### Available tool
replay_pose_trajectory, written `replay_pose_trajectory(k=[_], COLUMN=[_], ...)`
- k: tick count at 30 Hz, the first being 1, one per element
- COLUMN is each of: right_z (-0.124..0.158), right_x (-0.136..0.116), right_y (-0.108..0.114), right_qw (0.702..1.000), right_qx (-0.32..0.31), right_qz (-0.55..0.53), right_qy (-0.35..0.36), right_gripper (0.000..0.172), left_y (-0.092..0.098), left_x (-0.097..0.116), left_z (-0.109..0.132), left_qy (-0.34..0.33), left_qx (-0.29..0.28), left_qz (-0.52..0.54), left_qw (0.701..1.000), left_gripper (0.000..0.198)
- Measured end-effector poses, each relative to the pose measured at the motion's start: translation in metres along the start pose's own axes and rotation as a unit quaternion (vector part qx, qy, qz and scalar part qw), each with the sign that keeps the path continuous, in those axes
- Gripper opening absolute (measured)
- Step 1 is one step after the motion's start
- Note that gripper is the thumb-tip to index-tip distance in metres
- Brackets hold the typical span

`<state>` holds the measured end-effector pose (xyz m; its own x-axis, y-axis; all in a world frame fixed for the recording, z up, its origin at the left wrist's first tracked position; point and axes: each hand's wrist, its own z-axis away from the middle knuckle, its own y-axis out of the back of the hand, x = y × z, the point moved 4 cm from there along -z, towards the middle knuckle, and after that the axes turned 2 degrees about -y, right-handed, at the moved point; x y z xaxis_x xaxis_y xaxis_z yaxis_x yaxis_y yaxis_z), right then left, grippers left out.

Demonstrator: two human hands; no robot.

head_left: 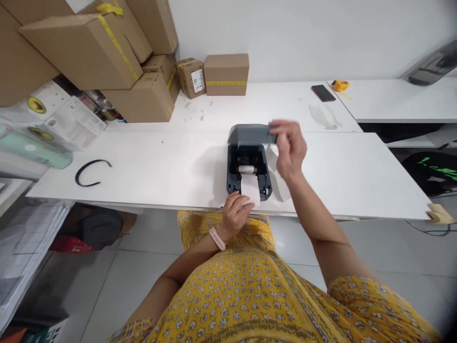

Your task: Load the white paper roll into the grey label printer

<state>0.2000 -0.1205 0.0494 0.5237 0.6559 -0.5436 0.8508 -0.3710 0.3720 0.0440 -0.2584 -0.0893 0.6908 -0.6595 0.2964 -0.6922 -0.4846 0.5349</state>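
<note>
A dark grey label printer (231,183) stands at the table's front edge with its lid raised. Inside it sits a small white paper roll (246,169), and a strip of label paper (250,185) runs from it out over the front. My left hand (235,212) is at the printer's front, its fingers closed on the strip's end. My right hand (291,145), slightly blurred, grips the right edge of the printer lid (250,134), which is tilted up. Beside the printer, partly behind my right wrist, lies loose white paper (282,186).
Cardboard boxes (226,74) stand along the wall and pile up at the left. A black headband (82,174) lies on the left of the white table (171,171). Toward the back right are a phone (323,93) and a yellow tape measure (340,85).
</note>
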Motion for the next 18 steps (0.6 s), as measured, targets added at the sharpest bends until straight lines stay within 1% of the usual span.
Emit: replay_pose_trajectory(k=[1,2,4,7,9,11,12,15,16,18], right_z=[0.024,0.047,0.087,0.126,0.141,0.150,0.154,0.160,0.161,0.164], right_x=[-0.001,-0.002,0.003,0.015,0.020,0.021,0.020,0.017,0.017,0.017], right_y=[0.002,0.004,0.002,-0.002,-0.006,-0.009,-0.010,-0.013,-0.014,-0.016], right_qw=[1.000,0.998,0.993,0.985,0.984,0.988,0.990,0.995,0.996,0.997], right_qx=[-0.019,-0.028,-0.071,-0.109,-0.112,-0.096,-0.079,-0.016,-0.003,0.002], right_qz=[0.022,0.036,0.063,0.097,0.099,0.085,0.075,0.038,0.031,0.029], right_qy=[0.010,0.037,0.075,0.096,0.095,0.091,0.090,0.087,0.085,0.073], right_gripper=[0.044,0.043,0.042,0.044,0.046,0.048,0.050,0.054,0.054,0.055], left_y=[-0.001,-0.002,-0.005,-0.008,-0.009,-0.012,-0.014,-0.017,-0.018,-0.020], left_x=[-0.002,-0.004,-0.009,-0.014,-0.017,-0.022,-0.024,-0.031,-0.033,-0.036], left_z=[0.004,0.008,0.015,0.024,0.026,0.026,0.024,0.020,0.019,0.019], left_qy=[0.003,0.008,0.016,0.019,0.019,0.017,0.013,-0.014,-0.022,-0.022], left_qx=[-0.001,-0.008,-0.020,-0.014,-0.006,-0.009,-0.011,-0.002,0.003,-0.001], left_qz=[-0.002,-0.001,-0.002,-0.024,-0.039,-0.047,-0.049,-0.048,-0.050,-0.048], left_qw=[1.000,1.000,1.000,0.999,0.999,0.999,0.999,0.999,0.999,0.999], left_gripper=[0.018,0.018,0.018,0.014,0.010,0.009,0.013,0.035,0.041,0.045])
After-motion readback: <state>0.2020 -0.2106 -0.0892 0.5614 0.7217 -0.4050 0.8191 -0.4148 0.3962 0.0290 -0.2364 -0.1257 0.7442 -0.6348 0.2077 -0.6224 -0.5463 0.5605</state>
